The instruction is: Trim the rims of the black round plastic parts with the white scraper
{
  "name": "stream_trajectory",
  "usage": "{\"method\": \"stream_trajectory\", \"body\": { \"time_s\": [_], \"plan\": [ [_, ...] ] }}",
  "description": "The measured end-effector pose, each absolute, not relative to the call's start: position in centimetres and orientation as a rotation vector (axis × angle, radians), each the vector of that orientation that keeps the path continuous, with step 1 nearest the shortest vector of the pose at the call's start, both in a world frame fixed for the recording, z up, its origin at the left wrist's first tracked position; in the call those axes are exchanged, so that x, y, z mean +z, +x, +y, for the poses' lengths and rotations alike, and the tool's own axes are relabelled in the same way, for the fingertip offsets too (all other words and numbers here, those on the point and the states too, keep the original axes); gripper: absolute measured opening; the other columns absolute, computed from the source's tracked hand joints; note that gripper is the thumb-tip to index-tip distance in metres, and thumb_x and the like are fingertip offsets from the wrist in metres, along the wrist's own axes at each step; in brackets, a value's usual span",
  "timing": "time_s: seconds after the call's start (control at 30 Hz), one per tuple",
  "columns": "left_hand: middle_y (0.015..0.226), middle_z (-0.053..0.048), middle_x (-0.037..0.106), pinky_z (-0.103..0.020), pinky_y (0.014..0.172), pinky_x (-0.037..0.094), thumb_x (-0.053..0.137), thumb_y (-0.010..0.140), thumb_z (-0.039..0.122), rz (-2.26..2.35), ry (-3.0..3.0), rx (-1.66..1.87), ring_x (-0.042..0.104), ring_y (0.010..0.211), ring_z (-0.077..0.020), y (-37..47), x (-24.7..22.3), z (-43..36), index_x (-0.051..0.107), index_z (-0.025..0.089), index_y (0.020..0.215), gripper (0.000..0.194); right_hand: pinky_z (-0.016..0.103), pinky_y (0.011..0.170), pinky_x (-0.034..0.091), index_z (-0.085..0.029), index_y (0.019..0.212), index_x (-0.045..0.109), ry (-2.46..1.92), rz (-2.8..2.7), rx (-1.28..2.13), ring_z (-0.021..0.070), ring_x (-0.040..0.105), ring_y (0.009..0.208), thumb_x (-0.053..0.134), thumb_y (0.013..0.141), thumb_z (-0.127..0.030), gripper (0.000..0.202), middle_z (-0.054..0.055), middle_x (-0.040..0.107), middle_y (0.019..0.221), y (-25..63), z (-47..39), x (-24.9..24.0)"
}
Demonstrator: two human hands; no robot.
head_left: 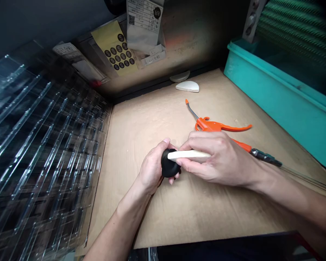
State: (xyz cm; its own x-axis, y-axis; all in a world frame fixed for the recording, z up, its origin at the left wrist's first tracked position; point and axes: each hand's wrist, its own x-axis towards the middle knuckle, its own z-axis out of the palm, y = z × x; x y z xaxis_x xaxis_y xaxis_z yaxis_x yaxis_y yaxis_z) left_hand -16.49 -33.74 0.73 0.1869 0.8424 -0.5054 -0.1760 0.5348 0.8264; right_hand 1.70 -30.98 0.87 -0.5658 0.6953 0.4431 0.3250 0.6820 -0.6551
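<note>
Near the middle of the cardboard sheet, my left hand is closed around a rounded black part, whose exact kind I cannot make out. My right hand pinches a flat, off-white felt-like pad between thumb and fingers. The pad's left end touches the face of the black part. Just behind my right hand lies an orange air blow gun, its nozzle pointing away; the hand hides part of its body.
Clear plastic trays are stacked along the left. A teal bin stands at the right. Two half-round pale pads lie at the back, below a yellow sticker sheet. The blow gun's hose runs off right.
</note>
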Motion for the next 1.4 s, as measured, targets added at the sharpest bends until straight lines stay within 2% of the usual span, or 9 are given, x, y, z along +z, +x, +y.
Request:
{"method": "stream_trajectory", "body": {
  "time_s": [0.33, 0.53, 0.6, 0.77, 1.0, 1.1, 1.2, 1.3, 1.4],
  "plan": [
    [0.058, 0.0, 0.057, -0.023, 0.034, 0.044, 0.047, 0.095, 0.048, 1.111, 0.649, 0.863, 0.052, 0.04, -0.0131, -16.6, 0.6, -33.8, 0.062, 0.015, 0.081, 0.039, 0.026, 0.063, 0.042, -0.013, 0.095, 0.073, -0.602, -1.988, 0.804, 0.0113, 0.055, 0.068, 0.067, 0.088, -0.009, 0.011, 0.002, 0.062, 0.08, 0.5, -32.1, 0.9],
    [0.069, -0.001, 0.061, -0.016, 0.057, 0.052, 0.059, 0.09, 0.047, 1.212, 0.649, 0.971, 0.056, 0.061, -0.0085, -16.5, 0.6, -33.8, 0.065, 0.012, 0.076, 0.038, 0.026, 0.065, 0.039, -0.013, 0.092, 0.073, -0.57, -2.142, 0.981, 0.013, 0.055, 0.073, 0.065, 0.089, -0.014, 0.009, 0.002, 0.063, 0.08, 1.0, -31.9, 1.4],
    [0.068, -0.001, 0.061, -0.016, 0.055, 0.051, 0.061, 0.088, 0.048, 1.229, 0.636, 0.974, 0.056, 0.06, -0.009, -16.6, 0.6, -33.7, 0.065, 0.012, 0.077, 0.038, 0.026, 0.065, 0.039, -0.014, 0.093, 0.074, -0.599, -2.196, 0.999, 0.0125, 0.055, 0.072, 0.065, 0.089, -0.015, 0.01, 0.002, 0.064, 0.08, 1.4, -31.8, 1.7],
    [0.062, -0.002, 0.06, -0.024, 0.032, 0.045, 0.054, 0.091, 0.051, 1.143, 0.61, 0.887, 0.056, 0.046, -0.0156, -16.8, 0.6, -33.6, 0.064, 0.013, 0.086, 0.04, 0.026, 0.066, 0.038, -0.022, 0.089, 0.077, -0.7, -2.304, 0.999, 0.0119, 0.056, 0.072, 0.063, 0.091, -0.02, 0.014, -0.001, 0.063, 0.08, 2.4, -31.3, 1.8],
    [0.065, -0.006, 0.063, -0.024, 0.034, 0.047, 0.039, 0.099, 0.051, 1.113, 0.549, 0.886, 0.062, 0.047, -0.0182, -16.8, 0.7, -33.3, 0.059, 0.013, 0.087, 0.046, 0.031, 0.069, 0.04, -0.018, 0.086, 0.073, -0.969, -2.361, 0.631, 0.0173, 0.061, 0.075, 0.057, 0.091, -0.029, 0.021, 0.003, 0.066, 0.081, 3.3, -30.1, 1.1],
    [0.074, -0.007, 0.065, -0.024, 0.036, 0.048, 0.029, 0.102, 0.053, 1.101, 0.444, 0.97, 0.063, 0.05, -0.0165, -17.0, 0.9, -33.1, 0.059, 0.012, 0.09, 0.052, 0.035, 0.073, 0.042, -0.018, 0.098, 0.072, -1.185, -2.289, 0.409, 0.0231, 0.067, 0.084, 0.053, 0.092, -0.031, 0.024, 0.005, 0.071, 0.095, 3.3, -29.9, 0.4],
    [0.075, -0.007, 0.065, -0.025, 0.04, 0.05, 0.024, 0.103, 0.055, 1.073, 0.371, 1.053, 0.063, 0.052, -0.0158, -17.4, 1.0, -32.7, 0.059, 0.012, 0.092, 0.057, 0.034, 0.07, 0.044, -0.019, 0.111, 0.07, -1.271, -2.211, 0.491, 0.0238, 0.069, 0.084, 0.056, 0.091, -0.035, 0.029, 0.005, 0.073, 0.095, 2.3, -30.4, -0.2],
    [0.075, -0.007, 0.065, -0.024, 0.043, 0.05, 0.023, 0.103, 0.058, 1.035, 0.349, 1.13, 0.063, 0.055, -0.016, -17.9, 0.8, -32.3, 0.059, 0.013, 0.092, 0.058, 0.032, 0.063, 0.044, -0.021, 0.108, 0.068, -1.225, -2.181, 0.672, 0.0203, 0.067, 0.076, 0.06, 0.092, -0.037, 0.024, 0.001, 0.071, 0.09, 1.3, -30.7, -0.8],
    [0.076, -0.006, 0.065, -0.023, 0.044, 0.05, 0.028, 0.102, 0.06, 1.049, 0.31, 1.252, 0.063, 0.055, -0.0147, -18.4, 0.6, -31.9, 0.058, 0.014, 0.091, 0.056, 0.039, 0.082, 0.049, -0.018, 0.114, 0.063, -1.064, -2.214, 0.506, 0.0255, 0.065, 0.098, 0.058, 0.096, -0.037, 0.027, 0.008, 0.068, 0.109, 1.8, -30.4, -1.0]
  ]
}}
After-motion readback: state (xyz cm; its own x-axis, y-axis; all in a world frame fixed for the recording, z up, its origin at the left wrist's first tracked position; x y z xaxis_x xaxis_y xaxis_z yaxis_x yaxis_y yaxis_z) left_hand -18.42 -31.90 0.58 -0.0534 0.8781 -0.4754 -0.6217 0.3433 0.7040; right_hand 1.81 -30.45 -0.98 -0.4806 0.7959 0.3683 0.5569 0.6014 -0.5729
